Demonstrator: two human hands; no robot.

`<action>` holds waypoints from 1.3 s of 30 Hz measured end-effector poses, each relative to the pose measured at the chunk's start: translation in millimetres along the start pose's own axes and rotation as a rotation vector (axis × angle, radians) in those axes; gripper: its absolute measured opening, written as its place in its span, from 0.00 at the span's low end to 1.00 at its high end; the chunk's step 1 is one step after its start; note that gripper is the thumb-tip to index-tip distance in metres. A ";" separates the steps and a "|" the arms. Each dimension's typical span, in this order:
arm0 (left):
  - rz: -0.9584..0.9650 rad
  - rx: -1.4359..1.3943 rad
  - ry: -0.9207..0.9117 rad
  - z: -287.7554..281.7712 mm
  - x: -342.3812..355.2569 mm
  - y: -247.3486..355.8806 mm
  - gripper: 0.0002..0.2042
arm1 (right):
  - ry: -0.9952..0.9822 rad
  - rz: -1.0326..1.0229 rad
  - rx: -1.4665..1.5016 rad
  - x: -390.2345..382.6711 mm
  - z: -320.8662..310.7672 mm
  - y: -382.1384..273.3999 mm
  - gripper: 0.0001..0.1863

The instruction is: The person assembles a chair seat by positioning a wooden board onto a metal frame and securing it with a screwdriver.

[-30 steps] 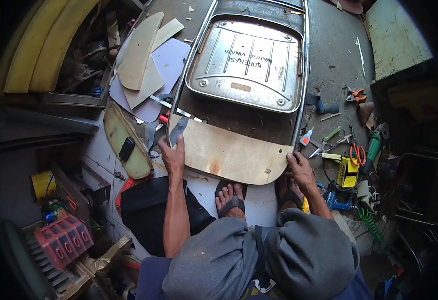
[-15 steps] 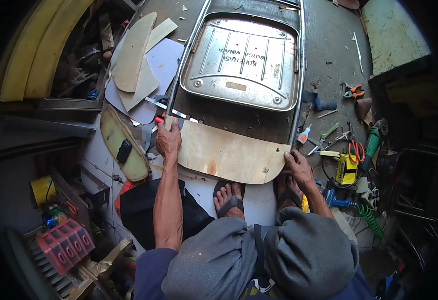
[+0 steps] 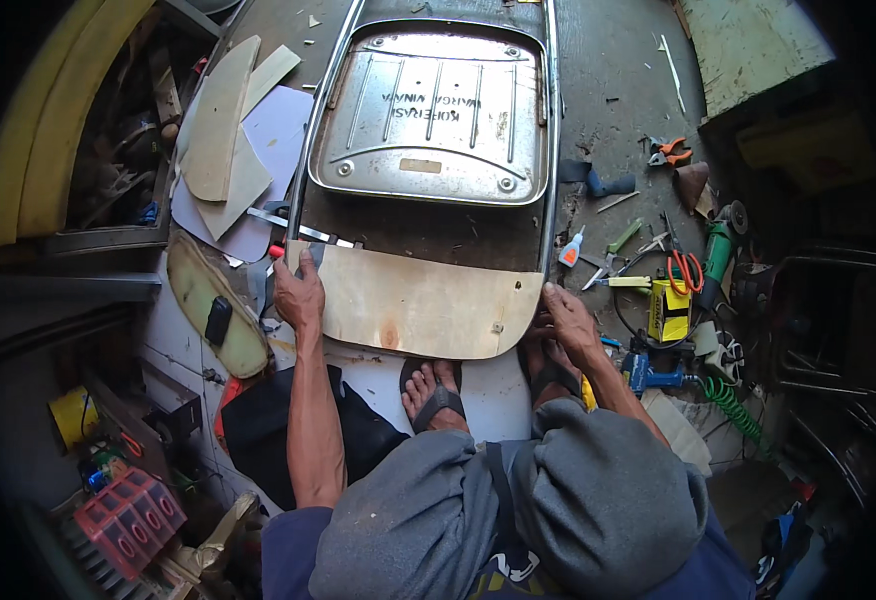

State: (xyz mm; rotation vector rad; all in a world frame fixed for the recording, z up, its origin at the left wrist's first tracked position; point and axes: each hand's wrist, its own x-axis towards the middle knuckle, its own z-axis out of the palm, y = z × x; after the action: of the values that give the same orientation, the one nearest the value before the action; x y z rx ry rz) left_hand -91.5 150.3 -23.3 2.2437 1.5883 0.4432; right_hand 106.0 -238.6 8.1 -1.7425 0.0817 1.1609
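Observation:
A curved plywood panel (image 3: 408, 305) lies across the lower end of a tubular metal chair frame (image 3: 551, 120), its rounded edge toward me. My left hand (image 3: 301, 295) grips the panel's left end, thumb on top and fingers partly hidden at the edge. At the right end, my right hand (image 3: 570, 322) holds the rounded corner, with the thumb by the edge and the other fingers curled below. A small hole shows near that corner. Beyond the panel sits a silver metal seat pan (image 3: 428, 165) between the frame's rails.
Cut plywood pieces (image 3: 220, 130) lie at the left. A worn curved pad (image 3: 203, 300) carries a black object. On the right are a glue bottle (image 3: 571, 247), pliers (image 3: 670, 152), scissors (image 3: 686, 270), a green angle grinder (image 3: 723, 240), a yellow box (image 3: 670, 310) and a blue air tool (image 3: 653, 375).
The whole view has shifted and turned slightly, so the scene sits farther left. Both hands keep their places on the panel, which stays at the frame's lower end.

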 end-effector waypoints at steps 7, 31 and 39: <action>-0.001 0.023 0.020 1.2 0.3 0.4 0.23 | 0.014 -0.070 -0.129 13.9 -6.2 22.2 0.28; -0.013 -0.009 -0.002 3.3 1.9 -3.6 0.25 | 0.074 -0.081 -0.235 5.2 -1.0 8.3 0.31; 0.040 -0.023 0.091 -1.2 -11.1 0.8 0.27 | 0.206 -0.194 -0.583 -56.0 -30.7 11.0 0.17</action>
State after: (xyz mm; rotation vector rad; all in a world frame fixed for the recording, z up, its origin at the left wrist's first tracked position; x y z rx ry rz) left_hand -95.0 139.7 -22.4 2.2709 1.5759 0.5799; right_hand 90.3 -291.3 42.5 -2.3190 -0.3268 0.9090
